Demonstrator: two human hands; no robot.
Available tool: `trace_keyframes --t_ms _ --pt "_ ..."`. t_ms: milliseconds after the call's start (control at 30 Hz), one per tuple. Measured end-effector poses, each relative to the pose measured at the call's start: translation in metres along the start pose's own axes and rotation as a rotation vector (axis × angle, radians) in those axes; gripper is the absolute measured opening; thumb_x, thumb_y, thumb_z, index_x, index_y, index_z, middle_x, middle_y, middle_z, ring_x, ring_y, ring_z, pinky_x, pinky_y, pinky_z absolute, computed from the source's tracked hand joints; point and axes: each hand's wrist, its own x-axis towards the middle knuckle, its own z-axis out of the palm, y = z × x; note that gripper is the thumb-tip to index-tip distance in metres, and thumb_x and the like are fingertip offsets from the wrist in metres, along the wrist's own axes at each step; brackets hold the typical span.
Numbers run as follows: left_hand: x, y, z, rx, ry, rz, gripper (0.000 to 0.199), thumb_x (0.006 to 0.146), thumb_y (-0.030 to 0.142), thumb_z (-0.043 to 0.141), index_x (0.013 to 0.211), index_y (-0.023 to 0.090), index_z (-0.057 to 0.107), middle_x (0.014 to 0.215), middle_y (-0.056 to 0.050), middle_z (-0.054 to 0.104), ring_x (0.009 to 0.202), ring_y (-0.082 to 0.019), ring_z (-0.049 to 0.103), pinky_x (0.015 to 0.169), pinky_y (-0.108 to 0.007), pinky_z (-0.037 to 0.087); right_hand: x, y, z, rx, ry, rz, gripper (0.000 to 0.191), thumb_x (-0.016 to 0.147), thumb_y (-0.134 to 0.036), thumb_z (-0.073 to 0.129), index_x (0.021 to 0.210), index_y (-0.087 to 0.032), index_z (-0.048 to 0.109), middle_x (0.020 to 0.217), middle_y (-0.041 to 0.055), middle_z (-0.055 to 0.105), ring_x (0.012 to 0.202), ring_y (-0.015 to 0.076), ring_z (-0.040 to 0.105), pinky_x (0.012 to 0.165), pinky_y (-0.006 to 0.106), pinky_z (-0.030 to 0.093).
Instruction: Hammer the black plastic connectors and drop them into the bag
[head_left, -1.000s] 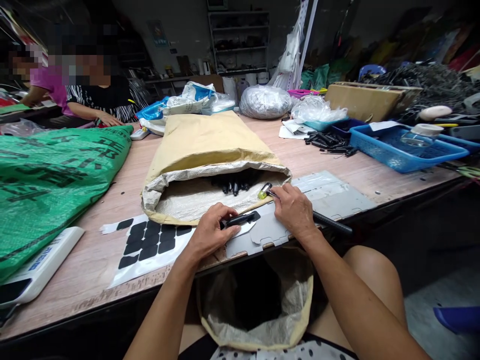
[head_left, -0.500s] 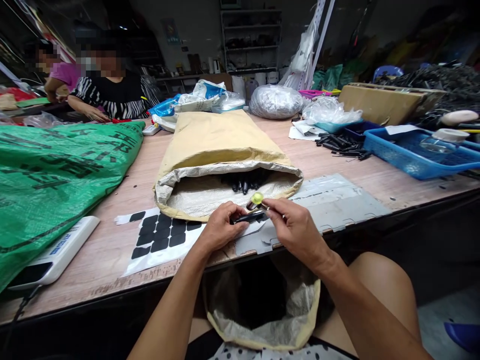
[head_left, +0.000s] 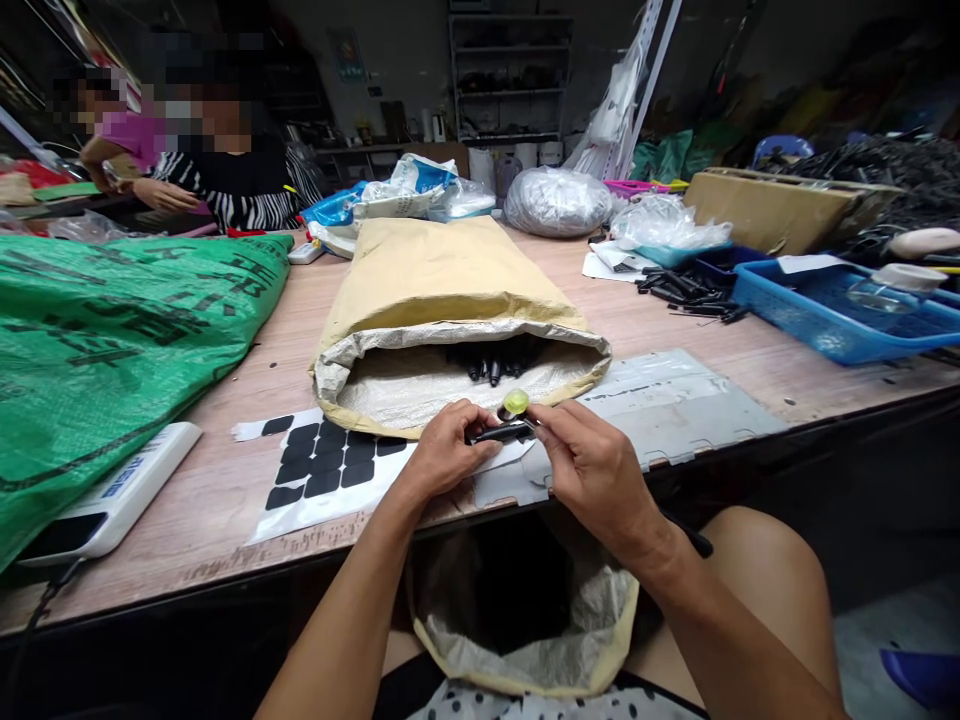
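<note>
At the near edge of the table [head_left: 750, 350], my left hand [head_left: 451, 450] pinches a black tubular part [head_left: 499, 434] lying low over a grey board [head_left: 675, 395]. My right hand [head_left: 596, 462] is closed round the handle of a small mallet [head_left: 515, 402], its yellow-green face just above the part; whether they touch, I can't tell. Beyond my fingers gapes a yellow woven sack [head_left: 457, 260], more black parts [head_left: 495, 370] in its mouth. By my left forearm lies a sheet of black stickers [head_left: 322, 450], partly under the sack. Below the table edge, another sack [head_left: 600, 655] stands open between my knees. Farther left spreads a green printed sack [head_left: 135, 340]; to the right sits a blue basket [head_left: 832, 330].
</note>
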Motion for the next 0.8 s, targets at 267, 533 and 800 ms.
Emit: trace_keyframes --t_ms 267,533,800 --pt "-0.001 0.001 -0.001 0.026 -0.007 -0.03 0.018 0.078 0.027 0.073 0.095 0.021 0.071 0.094 -0.003 0.067 0.092 -0.023 0.061 0.083 -0.035 0.047 0.001 0.016 -0.004 -0.018 0.021 0.054 0.034 0.099 -0.019 0.048 0.126 -0.024 0.068 0.109 0.0067 0.072 0.1 0.022 0.067 0.09 0.032 0.052" --pt "0.0 0.002 -0.005 0.04 -0.045 -0.004 0.019 0.094 0.036 0.058 0.094 0.022 0.07 0.097 -0.004 0.068 0.097 -0.023 0.06 0.088 -0.036 0.044 0.027 0.059 -0.004 -0.33 0.035 0.182 0.032 0.095 -0.017 0.053 0.118 -0.025 0.074 0.1 0.0062 0.07 0.097 0.0229 0.063 0.081 0.032 0.047" --pt "0.002 0.004 -0.005 0.155 -0.075 0.004 0.034 0.103 0.04 0.041 0.081 0.022 0.06 0.089 -0.004 0.061 0.091 -0.022 0.055 0.084 -0.036 0.042 0.023 0.069 0.005 -0.399 0.033 0.121 0.032 0.088 -0.02 0.06 0.117 -0.024 0.073 0.105 0.0085 0.064 0.101 0.0266 0.053 0.086 0.037 0.043"
